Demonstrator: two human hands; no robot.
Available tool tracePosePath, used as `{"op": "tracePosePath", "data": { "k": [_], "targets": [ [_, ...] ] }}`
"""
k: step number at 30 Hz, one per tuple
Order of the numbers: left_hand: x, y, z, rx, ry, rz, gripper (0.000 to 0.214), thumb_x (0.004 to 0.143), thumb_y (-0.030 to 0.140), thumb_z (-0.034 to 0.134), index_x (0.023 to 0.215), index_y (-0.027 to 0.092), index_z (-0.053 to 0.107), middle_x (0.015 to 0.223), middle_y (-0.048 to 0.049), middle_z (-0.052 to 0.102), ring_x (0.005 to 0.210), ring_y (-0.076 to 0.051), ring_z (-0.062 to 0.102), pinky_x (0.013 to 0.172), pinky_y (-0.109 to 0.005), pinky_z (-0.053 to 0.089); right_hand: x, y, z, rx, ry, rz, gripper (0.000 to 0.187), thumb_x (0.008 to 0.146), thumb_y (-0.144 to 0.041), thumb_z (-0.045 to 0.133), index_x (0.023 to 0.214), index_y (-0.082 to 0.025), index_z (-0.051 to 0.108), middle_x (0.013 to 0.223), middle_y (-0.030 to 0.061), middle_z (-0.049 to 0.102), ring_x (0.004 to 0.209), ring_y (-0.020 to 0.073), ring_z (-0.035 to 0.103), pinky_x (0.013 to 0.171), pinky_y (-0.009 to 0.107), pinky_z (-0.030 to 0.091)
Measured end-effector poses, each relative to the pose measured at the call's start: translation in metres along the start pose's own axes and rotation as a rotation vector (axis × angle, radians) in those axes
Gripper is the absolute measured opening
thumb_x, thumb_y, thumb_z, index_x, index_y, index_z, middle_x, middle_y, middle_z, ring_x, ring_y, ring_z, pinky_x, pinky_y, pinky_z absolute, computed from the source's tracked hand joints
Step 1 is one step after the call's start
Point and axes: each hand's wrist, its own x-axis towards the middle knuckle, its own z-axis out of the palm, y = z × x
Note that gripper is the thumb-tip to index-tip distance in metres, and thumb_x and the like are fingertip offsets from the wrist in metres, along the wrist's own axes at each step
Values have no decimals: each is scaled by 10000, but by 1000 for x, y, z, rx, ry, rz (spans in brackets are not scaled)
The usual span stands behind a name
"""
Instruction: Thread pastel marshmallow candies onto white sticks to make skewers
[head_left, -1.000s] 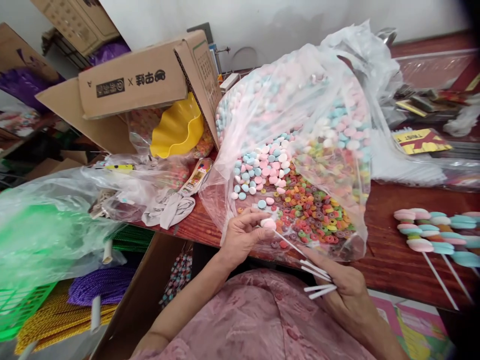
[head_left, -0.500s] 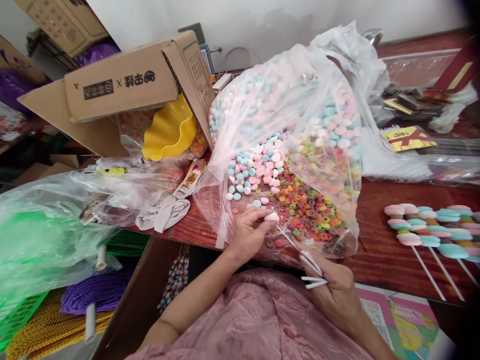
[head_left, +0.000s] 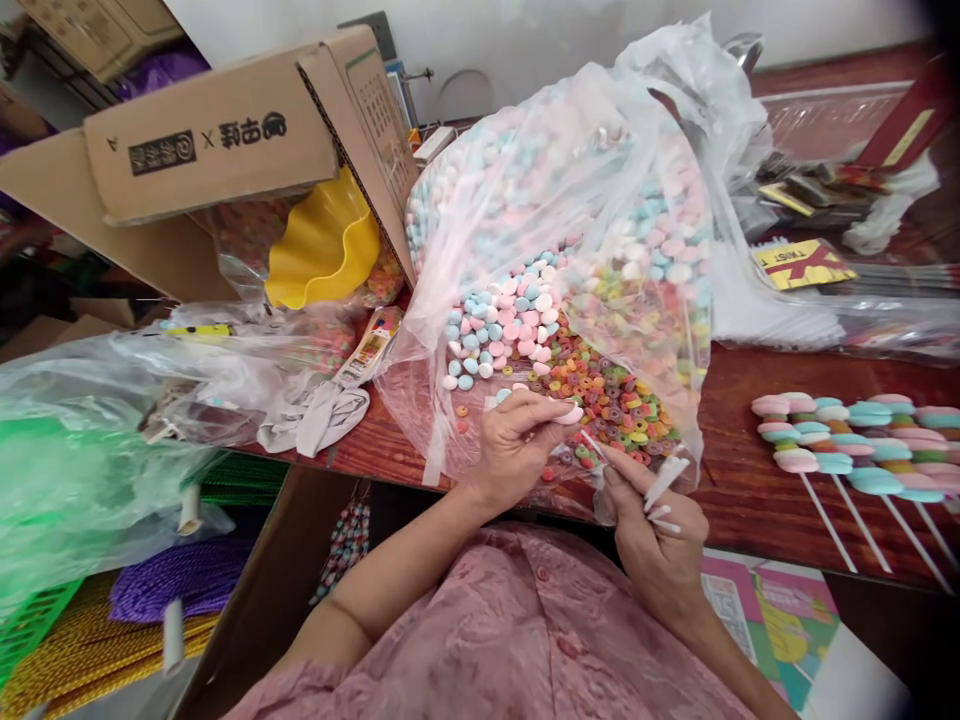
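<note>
Between thumb and fingers my left hand (head_left: 519,445) pinches a pale pink marshmallow (head_left: 571,413). My right hand (head_left: 656,530) is closed around several white lollipop sticks (head_left: 664,487), and one stick (head_left: 592,443) points from its fingertips toward the marshmallow. Whether that tip touches the marshmallow I cannot make out. Just beyond both hands lies a clear plastic bag (head_left: 517,190) holding pink, blue and white marshmallows (head_left: 514,318) and ring-shaped gummy candies (head_left: 615,395). Finished-looking marshmallow skewers (head_left: 870,440) lie in a row to the right.
At the left stands an open cardboard box (head_left: 225,140) with a yellow wavy-edged bowl (head_left: 322,245). A grey cloth (head_left: 315,415) rests by the table edge. Purple cords (head_left: 180,580) are below left. A packet of twist ties (head_left: 802,265) lies at the right of the bag.
My left hand has shifted right with the marshmallow. The right hand has moved up, its fingers now near the stick's tip, and the bundled sticks have turned upward. The view has shifted slightly.
</note>
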Motion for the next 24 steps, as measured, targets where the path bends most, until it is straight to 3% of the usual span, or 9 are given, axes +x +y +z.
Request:
{"op": "tracePosePath", "data": {
  "k": [3,8,11,13,15,18,21,24],
  "targets": [
    [-11,4,5,158,-80,122,144,891,195,690,1013,213,763,930,-46,722,845,-119,674,752,-241,570,-1,0,6,23,-76,3,341,925,-221,563,1232,-205,712,891,27,767,625,144,675,639,244,565],
    [-24,5,-3,266,-344,135,238,959,195,578,1165,175,696,1103,-99,737,997,-164,701,878,-312,587,4,18,-2,62,-60,165,293,926,-305,573,1120,-180,753,675,-8,671,509,112,547,502,217,477],
    [-13,-1,-25,392,-230,47,241,958,209,576,1170,185,687,1012,-68,752,890,-154,701,814,-304,578,4,36,-20,50,-63,261,289,899,-344,625,1097,-181,759,613,-22,621,503,113,537,472,208,447],
    [-2,-6,-36,588,-187,-11,177,943,207,588,1053,179,725,894,-53,738,819,-164,674,785,-324,556,2,44,-32,23,-83,281,294,899,-347,623,1106,-187,756,601,-25,624,492,116,547,466,208,450],
    [8,-9,-37,806,-335,-43,138,920,225,616,910,167,741,835,-59,702,819,-192,641,801,-360,535,1,47,-38,-19,-104,250,288,907,-331,603,1112,-196,755,668,-11,687,527,128,600,500,212,487],
    [12,-7,-22,1077,-571,-61,160,892,286,647,845,156,728,923,-98,666,940,-246,597,838,-389,514,2,41,-38,-101,-128,115,288,904,-274,564,1097,-192,763,886,33,776,697,168,714,639,232,563],
    [8,-5,-5,1207,-642,-30,172,905,260,590,829,157,705,985,-115,639,1031,-270,551,863,-392,495,1,34,-35,-181,-200,20,335,891,-228,505,1098,-176,763,959,53,787,763,192,749,700,248,587],
    [6,-6,-3,1184,-640,-8,137,890,236,569,874,165,685,987,-102,628,1021,-256,540,874,-381,482,-4,35,-39,-242,-243,-2,373,872,-203,467,1102,-174,759,972,53,787,753,192,754,688,248,590]
  ]
}}
